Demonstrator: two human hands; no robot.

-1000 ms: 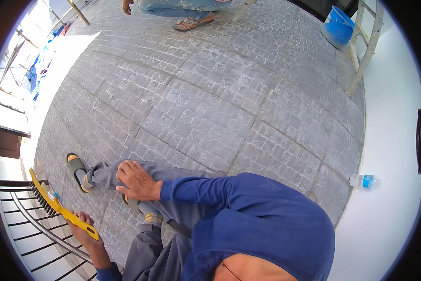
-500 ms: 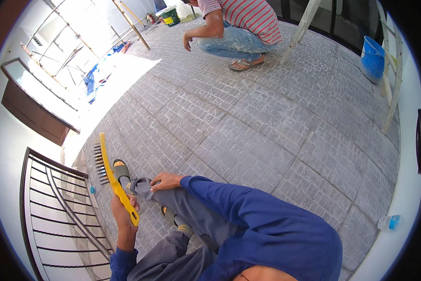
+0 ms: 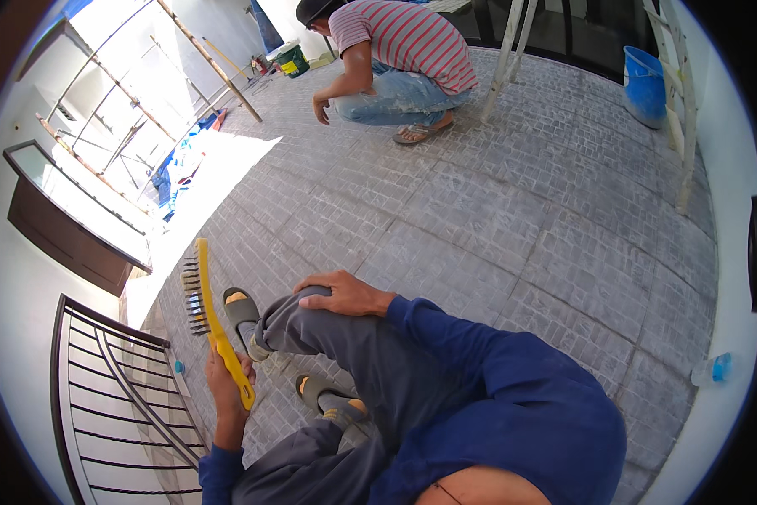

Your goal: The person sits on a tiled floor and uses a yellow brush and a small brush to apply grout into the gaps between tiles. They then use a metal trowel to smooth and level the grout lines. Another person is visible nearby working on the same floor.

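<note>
A yellow-handled wire brush (image 3: 213,316) stands nearly upright at the left, its metal bristles facing left. My left hand (image 3: 224,383) is closed around the lower part of its handle. The handle's end, with a hole in it, sticks out below the fingers. My right hand (image 3: 345,295) lies on my bent knee, fingers stretched over the grey trousers (image 3: 353,353), holding nothing. Below the knee, a dark sandal (image 3: 242,313) and a second sandal (image 3: 311,392) rest on the floor.
Grey patterned tiles (image 3: 462,227) cover the floor. A person (image 3: 403,59) in a striped shirt squats ahead, near a ladder (image 3: 513,55). A blue bucket (image 3: 643,88) stands by another ladder (image 3: 679,109). A dark metal railing (image 3: 126,379) runs at left; a plastic bottle (image 3: 712,370) lies right.
My right hand has slid up onto the knee, and the knee has risen. The brush has tipped slightly to the right in my left hand. The whole view has shifted a little.
</note>
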